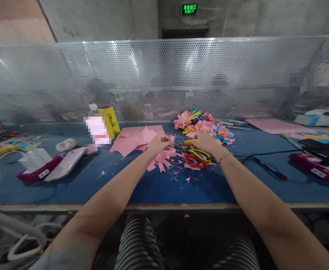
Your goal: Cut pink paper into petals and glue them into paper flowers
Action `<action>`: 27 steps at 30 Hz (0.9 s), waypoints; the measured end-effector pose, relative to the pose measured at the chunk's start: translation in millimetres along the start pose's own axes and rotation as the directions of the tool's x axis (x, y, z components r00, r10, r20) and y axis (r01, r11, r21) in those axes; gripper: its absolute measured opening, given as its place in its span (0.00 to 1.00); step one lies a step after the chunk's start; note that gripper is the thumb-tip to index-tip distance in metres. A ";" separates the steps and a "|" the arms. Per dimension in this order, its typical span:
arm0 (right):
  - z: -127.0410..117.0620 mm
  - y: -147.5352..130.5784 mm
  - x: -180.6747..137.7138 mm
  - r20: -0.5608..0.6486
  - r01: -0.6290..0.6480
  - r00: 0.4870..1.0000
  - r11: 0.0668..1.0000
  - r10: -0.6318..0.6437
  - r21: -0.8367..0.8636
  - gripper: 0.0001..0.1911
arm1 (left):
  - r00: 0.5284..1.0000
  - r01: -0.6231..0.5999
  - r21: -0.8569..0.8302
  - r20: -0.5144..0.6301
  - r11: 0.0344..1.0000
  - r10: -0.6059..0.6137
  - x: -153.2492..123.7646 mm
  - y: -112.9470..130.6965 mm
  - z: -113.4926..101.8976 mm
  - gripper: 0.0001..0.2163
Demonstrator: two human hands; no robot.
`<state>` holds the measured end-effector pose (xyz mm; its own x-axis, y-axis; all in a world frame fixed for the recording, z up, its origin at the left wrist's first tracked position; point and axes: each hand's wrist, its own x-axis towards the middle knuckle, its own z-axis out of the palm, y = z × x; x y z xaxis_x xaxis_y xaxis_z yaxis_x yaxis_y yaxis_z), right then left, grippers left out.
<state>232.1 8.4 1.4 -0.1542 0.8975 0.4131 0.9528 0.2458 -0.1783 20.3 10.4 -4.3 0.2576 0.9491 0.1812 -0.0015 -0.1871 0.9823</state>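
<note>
Lying between two bare hands, yellow scissors (pixel 198 154) run roughly from 9 to 3 o'clock, their dark end near the left hand (pixel 161 143), at its 3 o'clock, and their loops at 6 o'clock just below the nearer right hand (pixel 208 141). Left fingers curl inward above pink strips (pixel 161 161), and right fingers bend down by the loops; whether either grips anything cannot be told. Red scissors (pixel 192 162) lie at the loops' 7 o'clock.
</note>
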 end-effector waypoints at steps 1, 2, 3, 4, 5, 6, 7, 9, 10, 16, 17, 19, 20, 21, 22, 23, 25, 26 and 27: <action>1.5 -5.5 2.0 -0.029 0.041 0.999 0.992 -0.038 0.122 0.14 | 1.000 -0.004 -0.011 0.002 1.000 0.004 -0.6 0.7 0.3 0.05; 3.3 -11.4 3.8 -0.056 0.085 0.996 0.962 -0.073 0.259 0.12 | 1.000 -0.005 -0.036 -0.001 0.999 0.005 -0.8 1.2 0.5 0.06; 5.4 -17.2 5.5 -0.078 0.135 0.991 0.905 -0.113 0.404 0.10 | 1.000 -0.002 -0.079 -0.013 0.997 0.001 -0.6 1.7 0.8 0.06; 7.9 -22.8 6.6 -0.099 0.160 0.987 0.825 -0.126 0.541 0.09 | 1.000 0.005 -0.135 -0.028 0.991 -0.009 -0.3 2.2 1.0 0.07; 10.5 -28.0 7.3 -0.110 0.170 0.985 0.740 -0.130 0.651 0.08 | 0.999 0.017 -0.197 -0.037 0.980 -0.025 0.3 2.6 1.4 0.08; 13.0 -32.5 7.4 -0.113 0.173 0.985 0.660 -0.133 0.731 0.08 | 0.998 0.033 -0.254 -0.042 0.967 -0.045 0.8 3.1 1.8 0.08; 15.3 -36.4 7.0 -0.111 0.170 0.985 0.594 -0.134 0.787 0.09 | 0.997 0.046 -0.298 -0.043 0.954 -0.062 1.3 3.5 2.2 0.09; 18.3 -42.2 4.9 -0.096 0.151 0.986 0.511 -0.133 0.846 0.09 | 0.996 0.063 -0.344 -0.033 0.937 -0.079 1.7 4.3 3.2 0.10; 18.8 -44.4 3.6 -0.092 0.144 0.987 0.491 -0.128 0.859 0.10 | 0.996 0.069 -0.351 -0.024 0.934 -0.083 1.7 4.4 3.5 0.10; 16.0 -53.1 -0.9 -0.139 0.176 0.984 0.497 -0.112 0.849 0.09 | 0.997 0.079 -0.338 0.039 0.938 -0.070 1.1 3.0 3.4 0.08; 15.7 -54.2 -1.0 -0.146 0.181 0.983 0.499 -0.108 0.848 0.09 | 0.997 0.078 -0.339 0.044 0.938 -0.067 1.1 2.9 3.3 0.07; 15.4 -56.3 -1.2 -0.153 0.180 0.984 0.500 -0.094 0.847 0.09 | 0.997 0.080 -0.345 0.049 0.935 -0.067 0.8 3.2 3.7 0.07; 15.2 -57.2 -1.5 -0.150 0.173 0.985 0.498 -0.085 0.850 0.09 | 0.996 0.085 -0.350 0.048 0.933 -0.072 0.7 3.6 4.1 0.07; 15.0 -57.9 -1.8 -0.145 0.164 0.987 0.494 -0.075 0.854 0.09 | 0.996 0.091 -0.357 0.047 0.930 -0.079 0.5 4.1 4.6 0.07; 14.7 -58.4 -2.3 -0.142 0.156 0.988 0.490 -0.066 0.857 0.10 | 0.995 0.097 -0.365 0.046 0.926 -0.086 0.3 4.5 5.2 0.07; 14.3 -58.9 -2.7 -0.143 0.153 0.988 0.489 -0.057 0.859 0.09 | 0.995 0.101 -0.374 0.044 0.922 -0.091 0.2 4.8 5.7 0.07; 13.5 -59.5 -3.5 -0.154 0.157 0.987 0.501 -0.047 0.851 0.09 | 0.995 0.103 -0.389 0.040 0.915 -0.095 0.3 4.8 6.5 0.08; 13.0 -59.7 -3.8 -0.162 0.163 0.986 0.509 -0.045 0.845 0.08 | 0.995 0.101 -0.393 0.040 0.914 -0.092 0.6 4.5 6.6 0.08; 12.6 -59.9 -4.1 -0.167 0.168 0.985 0.513 -0.049 0.842 0.08 | 0.995 0.096 -0.395 0.042 0.914 -0.087 0.8 3.9 6.5 0.08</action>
<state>172.3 -5.4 -0.8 -0.1545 0.8109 0.5645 0.2426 0.5850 -0.7739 26.8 8.9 -0.6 0.2967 0.9504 0.0929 -0.3585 0.0206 0.9333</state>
